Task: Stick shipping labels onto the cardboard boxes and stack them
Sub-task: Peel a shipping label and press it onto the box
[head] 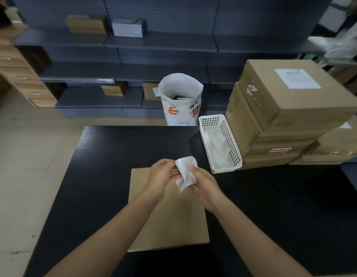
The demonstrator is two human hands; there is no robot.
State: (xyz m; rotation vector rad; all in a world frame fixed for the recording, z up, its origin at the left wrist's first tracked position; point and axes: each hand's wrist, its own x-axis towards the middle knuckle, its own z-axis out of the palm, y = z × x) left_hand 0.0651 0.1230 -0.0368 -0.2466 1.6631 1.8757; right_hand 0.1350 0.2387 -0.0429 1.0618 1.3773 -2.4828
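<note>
We hold the label (186, 172) over the box (167, 216) on the tabletop (105, 156); right of our grip sits the basket (220, 143), stacked boxes (289, 108) beyond it, a sack (180, 100) behind.

Matt cardboard box (169, 216) — glossy paper label (186, 172) — perforated plastic basket (229, 136)

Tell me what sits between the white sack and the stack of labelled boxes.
In the head view, a white perforated basket holding white sheets stands on the black table, between the sack beyond the table's far edge and the stack of boxes, right against the stack.
</note>
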